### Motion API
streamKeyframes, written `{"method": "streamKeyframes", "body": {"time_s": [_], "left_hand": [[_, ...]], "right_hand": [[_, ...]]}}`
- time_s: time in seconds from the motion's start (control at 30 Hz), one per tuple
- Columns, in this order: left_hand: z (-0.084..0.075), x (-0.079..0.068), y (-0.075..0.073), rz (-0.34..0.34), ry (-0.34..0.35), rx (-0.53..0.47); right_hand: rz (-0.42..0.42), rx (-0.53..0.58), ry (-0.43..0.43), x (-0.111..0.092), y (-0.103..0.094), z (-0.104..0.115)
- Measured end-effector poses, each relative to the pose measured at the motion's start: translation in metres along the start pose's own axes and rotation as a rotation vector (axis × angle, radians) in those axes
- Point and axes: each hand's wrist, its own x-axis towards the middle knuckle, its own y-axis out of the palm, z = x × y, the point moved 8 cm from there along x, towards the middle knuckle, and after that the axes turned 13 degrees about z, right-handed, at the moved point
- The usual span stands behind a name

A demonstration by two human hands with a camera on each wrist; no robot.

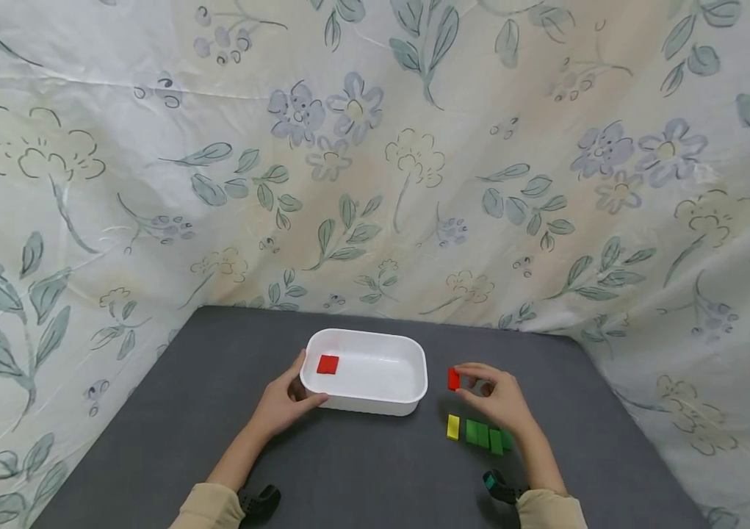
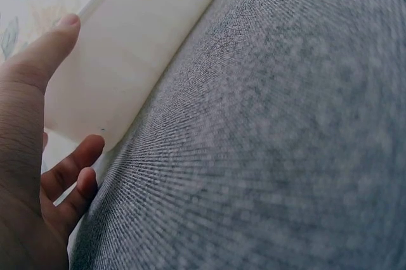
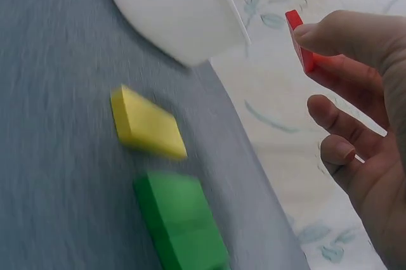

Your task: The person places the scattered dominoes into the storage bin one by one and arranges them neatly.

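Observation:
A white rectangular plastic container (image 1: 371, 403) stands on the dark cloth-covered table. My left hand (image 1: 282, 402) holds its near left corner, thumb along the front wall and fingers round the left side. Flat inside, toward the left end, lies a red piece (image 1: 327, 364) that looks square. To the right of the container, my right hand (image 1: 502, 397) pinches a thin red rectangular block (image 1: 453, 378) between thumb and fingertips, raised above the table. In the right wrist view that red block (image 3: 300, 40) is held nearly upright, with the other fingers loosely curled below.
A yellow block (image 1: 453, 427) lies on the table below the right hand. Beside it sits a row of several green blocks (image 1: 483, 435), partly covered by the right forearm. A floral curtain (image 1: 375, 184) hangs behind the table (image 1: 375, 470) and along its sides.

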Motion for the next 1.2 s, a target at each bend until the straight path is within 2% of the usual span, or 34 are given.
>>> {"method": "streamKeyframes", "body": {"time_s": [0.47, 0.6, 0.9, 1.2], "left_hand": [[0.001, 0.000, 0.000, 0.003, -0.008, -0.004], [0.001, 0.001, 0.000, -0.002, -0.007, -0.001], [0.000, 0.002, 0.001, -0.007, -0.006, 0.009], [-0.002, 0.002, 0.002, -0.017, -0.011, 0.015]], "right_hand": [[0.056, 0.067, -0.006, 0.048, 0.038, 0.030], [0.073, 0.082, -0.030, 0.061, 0.049, 0.037], [0.110, 0.007, -0.075, 0.085, 0.075, 0.058], [0.150, -0.083, -0.119, 0.103, 0.097, 0.067]]}}
